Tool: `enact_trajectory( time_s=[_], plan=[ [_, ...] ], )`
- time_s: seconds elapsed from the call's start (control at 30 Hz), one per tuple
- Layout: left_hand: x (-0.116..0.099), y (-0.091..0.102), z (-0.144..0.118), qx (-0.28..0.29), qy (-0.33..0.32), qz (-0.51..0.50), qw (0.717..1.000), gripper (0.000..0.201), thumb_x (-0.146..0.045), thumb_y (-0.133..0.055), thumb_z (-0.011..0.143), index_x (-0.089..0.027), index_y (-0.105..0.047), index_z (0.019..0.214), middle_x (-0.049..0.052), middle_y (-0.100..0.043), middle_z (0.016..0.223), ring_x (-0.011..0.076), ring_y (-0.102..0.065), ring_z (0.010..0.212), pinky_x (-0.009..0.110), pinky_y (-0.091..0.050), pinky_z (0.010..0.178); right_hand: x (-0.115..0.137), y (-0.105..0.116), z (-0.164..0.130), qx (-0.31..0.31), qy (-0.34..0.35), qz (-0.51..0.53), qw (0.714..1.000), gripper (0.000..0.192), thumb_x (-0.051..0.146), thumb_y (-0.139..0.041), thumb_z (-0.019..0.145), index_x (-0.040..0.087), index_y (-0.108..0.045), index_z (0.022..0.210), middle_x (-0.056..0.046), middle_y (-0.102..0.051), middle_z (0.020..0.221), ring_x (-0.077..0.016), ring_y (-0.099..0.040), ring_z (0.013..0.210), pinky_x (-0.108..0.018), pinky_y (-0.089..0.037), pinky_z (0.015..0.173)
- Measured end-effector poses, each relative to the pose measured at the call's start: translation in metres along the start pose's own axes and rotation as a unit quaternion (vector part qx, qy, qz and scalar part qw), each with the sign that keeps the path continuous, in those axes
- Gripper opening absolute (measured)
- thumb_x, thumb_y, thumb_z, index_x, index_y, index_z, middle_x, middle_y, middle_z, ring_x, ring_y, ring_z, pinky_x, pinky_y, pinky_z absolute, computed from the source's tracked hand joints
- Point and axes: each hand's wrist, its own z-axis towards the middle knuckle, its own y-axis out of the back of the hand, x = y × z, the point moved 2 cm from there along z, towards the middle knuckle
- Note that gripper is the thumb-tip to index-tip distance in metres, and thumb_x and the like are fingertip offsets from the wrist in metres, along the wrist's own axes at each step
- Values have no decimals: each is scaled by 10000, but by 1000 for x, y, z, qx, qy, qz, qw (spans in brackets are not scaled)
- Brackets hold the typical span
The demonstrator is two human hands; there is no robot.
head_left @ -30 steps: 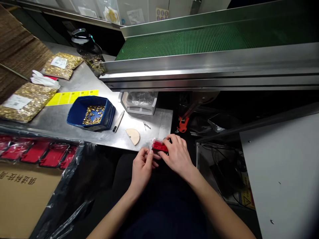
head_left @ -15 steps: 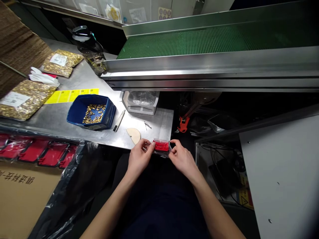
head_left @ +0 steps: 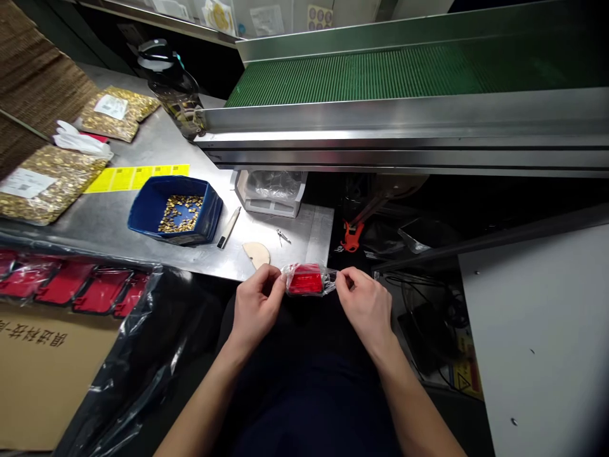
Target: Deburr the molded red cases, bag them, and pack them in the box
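A red rectangular part [head_left: 305,280] lies inside a clear plastic bag [head_left: 328,280], held up at the front edge of the metal table. My left hand [head_left: 259,301] pinches the bag's left end between thumb and fingers. At the other end, my right hand [head_left: 364,301] pinches a corner and pulls the film out to the right. Just beyond the left hand lie a pale half-round piece [head_left: 257,254] and a small metal tool like a nail clipper [head_left: 283,237]. A knife-like tool with a pale handle [head_left: 229,227] rests farther left.
A blue bin [head_left: 137,212] holds small brass-coloured pieces. Behind stand a grey bin [head_left: 271,208] with clear bags and a dark bottle [head_left: 176,95]. A green conveyor [head_left: 361,73] crosses the back. Red parts [head_left: 102,291] under film sit in a carton at left; a white panel [head_left: 537,330] is at right.
My hands have moved apart, the left one leftward and the right one rightward, stretching the bag between them. The red part has tilted and shifted slightly left.
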Motion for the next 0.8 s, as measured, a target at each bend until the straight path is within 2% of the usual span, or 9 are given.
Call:
enact_trajectory(
  time_s=[0.1,0.17,0.33,0.43,0.53,0.63,0.67,0.73,0.8],
  plan=[
    [2,7,2,1,17,-5,1000,218,-311,-609,979,-204,-568,794,-44,-501,700,125,-467,635,253,-376,610,2,6,0,4,38,31,999,168,290,-596,973,263,-718,859,36,-726,797,-132,-616,673,-263,-299,620],
    [1,10,5,13,-8,-19,1000,188,-309,-598,992,-212,-573,832,-31,-522,772,136,-499,704,258,-400,673,2,10,2,18,50,44,998,159,296,-597,972,270,-719,873,37,-731,807,-136,-628,682,-263,-324,635],
    [4,12,9,83,-44,-91,991,165,-299,-580,1012,-213,-582,871,45,-606,1130,203,-568,1108,305,-407,972,-5,10,9,79,-6,151,985,176,357,-597,976,268,-734,912,25,-751,784,-155,-681,702,-260,-416,676],
    [13,7,12,105,-5,-140,985,169,-321,-555,1033,-219,-567,899,57,-649,1221,211,-591,1151,317,-422,977,-9,1,14,144,-69,335,929,215,407,-638,955,243,-742,1047,8,-760,760,-149,-684,676,-252,-490,696],
    [20,2,16,100,8,-174,980,168,-345,-563,1034,-223,-573,919,54,-697,1167,206,-633,1082,320,-459,943,-7,-10,18,188,-134,513,827,291,409,-714,902,203,-752,1103,-17,-778,814,-120,-670,671,-231,-526,709],
    [21,-3,19,113,-5,-169,979,125,-352,-600,1016,-231,-622,996,52,-713,1151,212,-649,1098,338,-472,987,-1,-21,18,220,-182,609,740,285,379,-779,848,184,-765,1056,-53,-798,965,-116,-703,779,-210,-540,752],
    [21,-4,19,133,-14,-155,979,138,-349,-657,984,-241,-639,1068,53,-709,1188,222,-642,1142,348,-466,1023,1,-23,18,227,-186,622,726,293,369,-790,839,184,-762,1064,-59,-797,998,-122,-712,819,-210,-542,773],
    [20,-8,16,177,-41,-119,976,377,-311,-780,892,-265,-636,1237,55,-686,1288,241,-614,1234,359,-446,1085,5,-27,17,239,-176,629,718,305,363,-794,840,193,-752,1090,-61,-792,1035,-137,-721,887,-224,-541,816],
    [21,-13,14,186,-59,-95,976,448,-260,-797,868,-272,-644,1289,52,-684,1320,246,-609,1259,358,-445,1101,10,-27,16,251,-138,611,738,295,359,-796,843,213,-740,1093,-51,-785,1044,-163,-718,930,-267,-542,861]
  ],
)
